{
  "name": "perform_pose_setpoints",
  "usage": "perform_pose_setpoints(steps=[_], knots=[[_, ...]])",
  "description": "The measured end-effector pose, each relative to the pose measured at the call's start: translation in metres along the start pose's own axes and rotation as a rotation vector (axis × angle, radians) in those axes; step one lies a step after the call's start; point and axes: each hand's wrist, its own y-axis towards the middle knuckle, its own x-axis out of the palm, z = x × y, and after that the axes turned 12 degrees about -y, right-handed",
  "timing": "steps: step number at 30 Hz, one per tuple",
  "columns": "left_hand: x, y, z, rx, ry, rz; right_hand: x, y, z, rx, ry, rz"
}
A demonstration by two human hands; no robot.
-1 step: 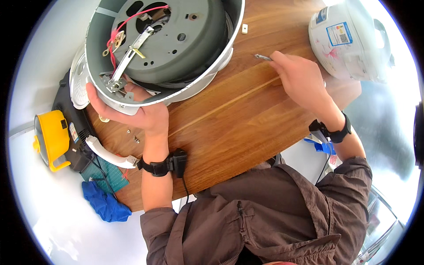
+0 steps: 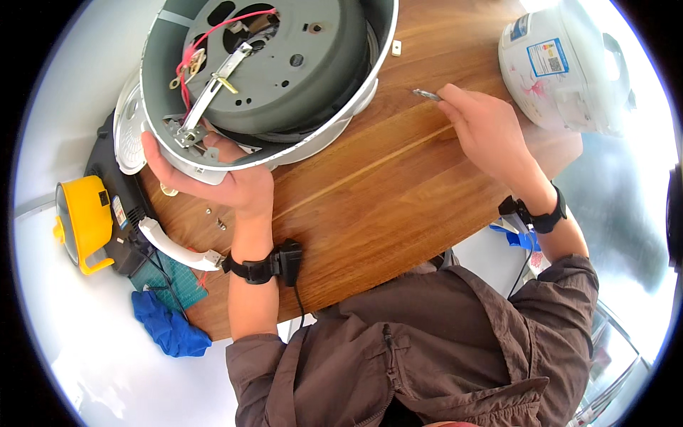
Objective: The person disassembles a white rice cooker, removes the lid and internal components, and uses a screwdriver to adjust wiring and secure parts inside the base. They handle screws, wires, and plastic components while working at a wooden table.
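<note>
My left hand (image 2: pixel 238 188) grips the lower rim of an upturned appliance housing (image 2: pixel 327 139), fingers wrapped round its edge. Inside sit a grey metal plate (image 2: pixel 295 43), pink wires (image 2: pixel 186 60) and a silver bracket (image 2: pixel 217 82). My right hand (image 2: pixel 484 124) is over the wood to the right of the housing, fingers closed on a small metal tool (image 2: pixel 425 94). A small white piece (image 2: pixel 396 48) lies beside the housing, and a few small screws (image 2: pixel 220 223) lie left of my left forearm.
A floral white rice cooker (image 2: pixel 541 85) stands back right on the wooden table (image 2: pixel 384 206). At left are a perforated white lid (image 2: pixel 126 142), yellow pot (image 2: pixel 89 210), black appliance (image 2: pixel 124 249), white handle piece (image 2: pixel 178 250), green mat (image 2: pixel 160 281) and blue cloth (image 2: pixel 167 327).
The housing and my left hand have shifted very slightly to the right. My right hand and its tool have moved a few pixels right as well.
</note>
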Motion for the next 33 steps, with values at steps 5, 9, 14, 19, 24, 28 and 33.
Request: perform_pose_setpoints(steps=[5,9,14,19,24,28,33], knots=[[0.003,-0.001,0.002,-0.030,0.003,0.049,-0.015,-0.001,-0.010,-0.027,0.432,0.025],[0.004,0.000,-0.001,0.002,0.004,0.075,-0.019,0.001,-0.025,-0.049,0.760,0.027],[0.003,-0.001,-0.005,0.033,0.062,0.060,-0.009,0.004,-0.040,-0.100,1.065,0.117],[0.002,-0.001,-0.005,0.013,0.078,0.054,-0.003,0.010,-0.050,-0.108,1.264,0.128],[0.004,0.001,-0.003,0.042,0.109,0.047,0.001,0.016,-0.054,-0.105,1.373,0.115],[0.003,0.001,-0.003,0.040,0.117,0.044,0.000,0.018,-0.055,-0.106,1.383,0.127],[0.003,0.000,-0.006,0.019,0.040,0.046,0.002,0.026,-0.060,-0.167,1.367,0.277]])
